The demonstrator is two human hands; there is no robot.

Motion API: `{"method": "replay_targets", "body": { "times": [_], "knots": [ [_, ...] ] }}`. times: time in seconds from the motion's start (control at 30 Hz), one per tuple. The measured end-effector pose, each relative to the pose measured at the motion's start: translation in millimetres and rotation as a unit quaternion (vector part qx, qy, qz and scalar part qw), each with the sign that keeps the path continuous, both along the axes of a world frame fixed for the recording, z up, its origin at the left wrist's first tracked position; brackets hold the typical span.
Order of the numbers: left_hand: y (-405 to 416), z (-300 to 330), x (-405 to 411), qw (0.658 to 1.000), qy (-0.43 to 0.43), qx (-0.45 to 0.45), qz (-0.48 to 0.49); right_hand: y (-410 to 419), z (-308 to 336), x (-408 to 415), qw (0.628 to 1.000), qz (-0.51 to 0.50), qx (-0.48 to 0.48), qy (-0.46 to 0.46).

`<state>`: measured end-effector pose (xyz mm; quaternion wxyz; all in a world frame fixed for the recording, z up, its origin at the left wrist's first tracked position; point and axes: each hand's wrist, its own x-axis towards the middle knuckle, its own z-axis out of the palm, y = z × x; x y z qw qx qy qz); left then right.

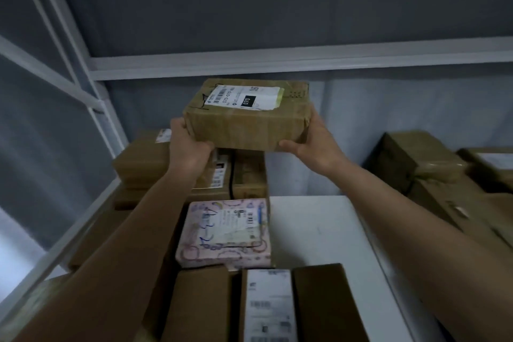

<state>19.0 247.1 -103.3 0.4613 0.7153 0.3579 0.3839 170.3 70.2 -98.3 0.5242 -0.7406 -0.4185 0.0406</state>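
A taped brown cardboard parcel (pixel 244 125) with a white shipping label marked 070 is held up in the air above a stack of boxes. My left hand (pixel 186 147) grips its left end, thumb under the bottom edge. On the parcel's right end my right hand (pixel 313 144) holds it, thumb along the lower edge and fingers hidden behind the box.
Below lie stacked brown boxes (pixel 144 166), a pink patterned parcel (pixel 224 233) and nearer cartons (pixel 266 305) on a white shelf (pixel 313 228). More brown boxes (pixel 416 164) sit at the right. A white metal shelf frame (pixel 91 108) runs at left, its crossbeam (pixel 277 62) overhead.
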Motion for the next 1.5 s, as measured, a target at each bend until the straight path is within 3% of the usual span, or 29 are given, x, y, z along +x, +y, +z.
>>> {"method": "replay_targets", "body": {
  "times": [0.5, 0.77, 1.13, 1.5],
  "knots": [
    [-138, -18, 135, 0.988, 0.016, 0.000, -0.156, -194, -19, 58, 0.986, -0.164, 0.016, 0.023],
    [-201, -24, 171, 0.983, 0.024, -0.007, -0.182, -261, -24, 83, 0.983, -0.176, 0.013, 0.050],
    [-270, -22, 204, 0.987, 0.025, 0.025, -0.154, -327, -25, 130, 0.985, -0.086, 0.064, 0.138],
    [-395, -30, 301, 0.978, 0.045, -0.027, -0.201, -448, -30, 220, 0.969, -0.170, 0.060, 0.170]
  ]
}}
